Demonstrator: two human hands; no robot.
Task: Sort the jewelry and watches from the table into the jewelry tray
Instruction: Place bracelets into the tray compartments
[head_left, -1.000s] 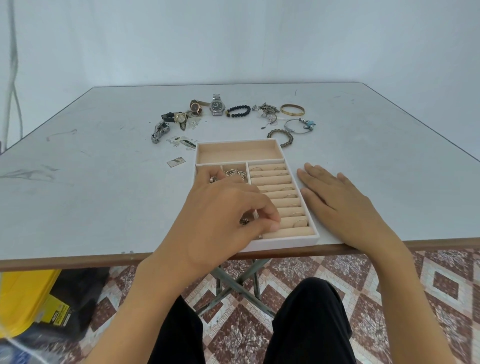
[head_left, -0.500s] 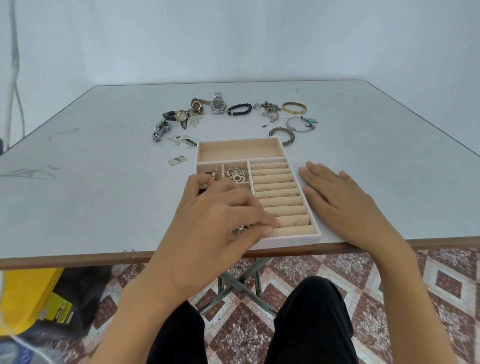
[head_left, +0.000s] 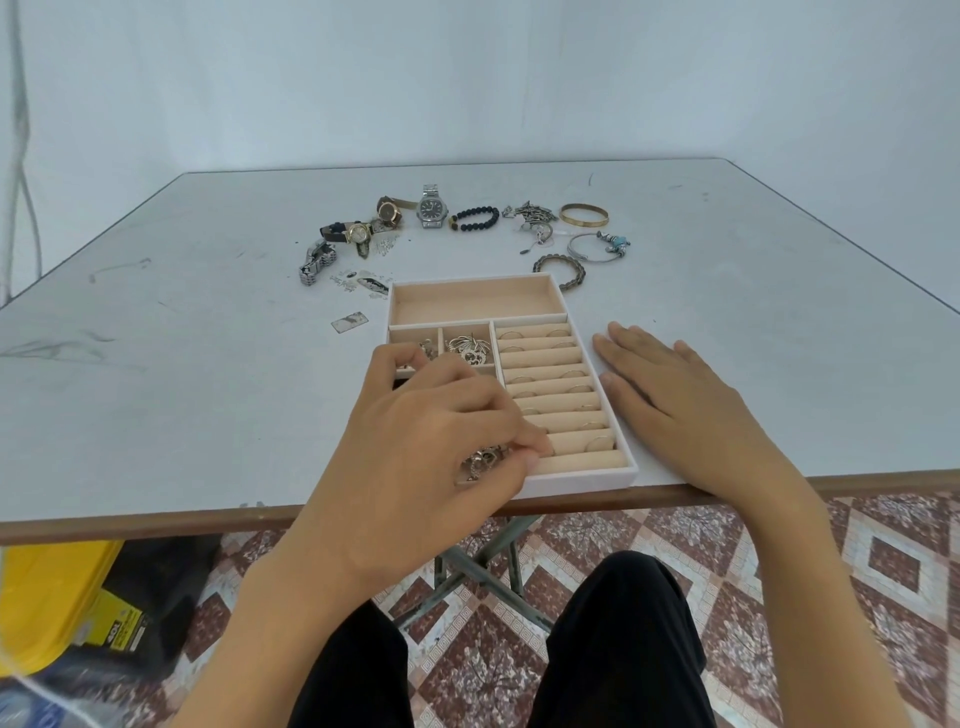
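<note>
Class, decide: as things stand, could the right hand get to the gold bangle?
Probably yes. The right hand lies flat and empty beside the tray, and bare table runs from it toward the gold bangle. Only the silver charm bracelet lies close to that path.

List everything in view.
table: one, grey.
jewelry tray: one, white, beige-lined, near edge.
rings: several, metallic, in tray's rolls.
silver pieces: few, tray's small compartments.
silver watch: one, beyond tray.
brown-strapped watch: one, left of it.
dark-strapped watch: one, further left.
silver link band: one, leftmost.
black bead bracelet: one, right of silver watch.
silver tangle: one, further right.
gold bangle: one, right of that.
silver bangle: one, turquoise charm, nearer.
grey bead bracelet: one, at tray's far right corner.
yellow container: one, under table.
left hand: pinches silver cluster over tray.
right hand: flat on table beside tray.
</note>
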